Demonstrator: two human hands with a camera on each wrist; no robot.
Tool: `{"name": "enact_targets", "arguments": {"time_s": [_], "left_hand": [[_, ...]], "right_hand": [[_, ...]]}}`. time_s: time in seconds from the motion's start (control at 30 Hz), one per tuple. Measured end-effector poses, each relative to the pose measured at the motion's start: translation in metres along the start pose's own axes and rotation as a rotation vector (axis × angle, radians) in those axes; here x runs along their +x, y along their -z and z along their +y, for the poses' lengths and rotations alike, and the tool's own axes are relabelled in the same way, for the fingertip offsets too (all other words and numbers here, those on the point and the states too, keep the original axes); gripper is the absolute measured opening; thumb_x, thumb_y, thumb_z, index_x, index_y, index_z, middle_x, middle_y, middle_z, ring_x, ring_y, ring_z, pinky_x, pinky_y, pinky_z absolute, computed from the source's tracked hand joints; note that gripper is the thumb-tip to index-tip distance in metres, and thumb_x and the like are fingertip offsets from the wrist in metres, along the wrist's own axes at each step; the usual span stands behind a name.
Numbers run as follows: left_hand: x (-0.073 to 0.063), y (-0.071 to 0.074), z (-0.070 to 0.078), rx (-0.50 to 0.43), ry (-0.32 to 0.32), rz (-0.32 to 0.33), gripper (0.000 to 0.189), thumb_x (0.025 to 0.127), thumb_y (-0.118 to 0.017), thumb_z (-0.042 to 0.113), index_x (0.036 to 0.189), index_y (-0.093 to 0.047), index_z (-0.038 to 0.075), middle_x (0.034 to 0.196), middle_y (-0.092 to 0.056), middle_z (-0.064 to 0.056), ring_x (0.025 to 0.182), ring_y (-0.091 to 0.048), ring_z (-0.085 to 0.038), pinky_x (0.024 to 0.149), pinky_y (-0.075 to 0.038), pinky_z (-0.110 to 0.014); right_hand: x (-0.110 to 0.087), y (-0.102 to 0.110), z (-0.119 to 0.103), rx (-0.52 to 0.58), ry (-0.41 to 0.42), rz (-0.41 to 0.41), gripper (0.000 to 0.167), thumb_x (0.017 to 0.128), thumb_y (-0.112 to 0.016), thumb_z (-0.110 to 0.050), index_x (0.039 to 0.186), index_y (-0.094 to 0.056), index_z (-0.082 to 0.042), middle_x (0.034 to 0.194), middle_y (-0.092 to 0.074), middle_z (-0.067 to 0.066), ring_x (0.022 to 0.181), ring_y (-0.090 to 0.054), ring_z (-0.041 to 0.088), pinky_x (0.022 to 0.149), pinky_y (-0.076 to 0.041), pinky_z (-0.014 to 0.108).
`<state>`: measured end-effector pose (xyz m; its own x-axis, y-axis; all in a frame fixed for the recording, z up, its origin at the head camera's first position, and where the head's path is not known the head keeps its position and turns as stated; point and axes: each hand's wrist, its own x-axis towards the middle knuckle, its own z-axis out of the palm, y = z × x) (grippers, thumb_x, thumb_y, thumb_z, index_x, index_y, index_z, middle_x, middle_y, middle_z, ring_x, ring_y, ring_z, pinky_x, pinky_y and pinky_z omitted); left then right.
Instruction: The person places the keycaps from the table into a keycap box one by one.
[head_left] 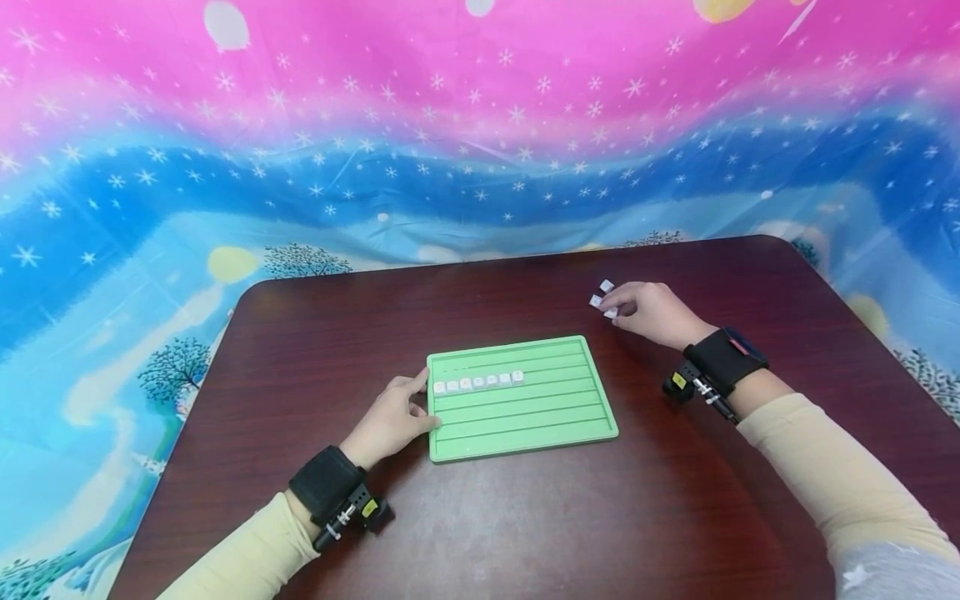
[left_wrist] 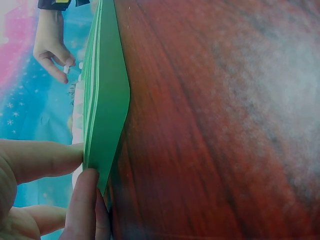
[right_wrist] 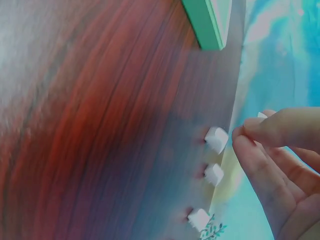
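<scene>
A light green tray (head_left: 525, 408) with raised parallel ridges lies on the table, holding a row of several small white blocks (head_left: 478, 382) with faint marks on top. My left hand (head_left: 390, 421) grips the tray's left edge, thumb and fingers at the rim; in the left wrist view, its fingertips (left_wrist: 85, 187) touch the green side. Beyond the tray's far right corner, my right hand (head_left: 652, 312) pinches a small white block (right_wrist: 261, 115), mostly covered by the fingers. Three loose white blocks (right_wrist: 216, 140) lie on the table close beside those fingertips.
The dark reddish wooden table (head_left: 525, 533) has rounded far corners. A pink and blue snowflake-patterned cloth (head_left: 450, 167) hangs behind and beside it. Each wrist wears a black strap (head_left: 327, 485) with a small camera mount.
</scene>
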<state>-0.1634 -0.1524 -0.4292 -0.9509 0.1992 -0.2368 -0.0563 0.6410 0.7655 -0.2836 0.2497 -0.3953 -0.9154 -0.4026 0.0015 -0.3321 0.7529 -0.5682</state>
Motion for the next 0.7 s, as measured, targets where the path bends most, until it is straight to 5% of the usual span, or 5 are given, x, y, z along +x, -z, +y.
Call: {"name": "enact_targets", "arguments": {"time_s": [0.5, 0.7], "left_hand": [[0.0, -0.001, -0.003, -0.01, -0.004, -0.003, 0.084, 0.091, -0.075, 0.0, 0.159, -0.026, -0.004, 0.141, -0.045, -0.025, 0.08, -0.058, -0.015, 0.071, -0.047, -0.031], [0.0, 0.0, -0.002, -0.011, -0.007, 0.001, 0.084, 0.09, -0.075, 0.0, 0.159, -0.027, -0.004, 0.144, -0.044, -0.026, 0.08, -0.058, -0.015, 0.071, -0.047, -0.031]], "right_hand": [[-0.003, 0.0, -0.018, 0.016, -0.003, -0.038, 0.03, 0.092, -0.075, -0.005, 0.122, -0.075, -0.002, 0.121, -0.068, 0.016, 0.087, -0.065, 0.022, 0.071, -0.05, 0.035], [-0.006, 0.0, -0.026, 0.0, 0.033, -0.048, 0.027, 0.091, -0.077, -0.007, 0.118, -0.077, -0.003, 0.113, -0.071, 0.011, 0.072, -0.059, 0.019, 0.065, -0.044, 0.032]]}}
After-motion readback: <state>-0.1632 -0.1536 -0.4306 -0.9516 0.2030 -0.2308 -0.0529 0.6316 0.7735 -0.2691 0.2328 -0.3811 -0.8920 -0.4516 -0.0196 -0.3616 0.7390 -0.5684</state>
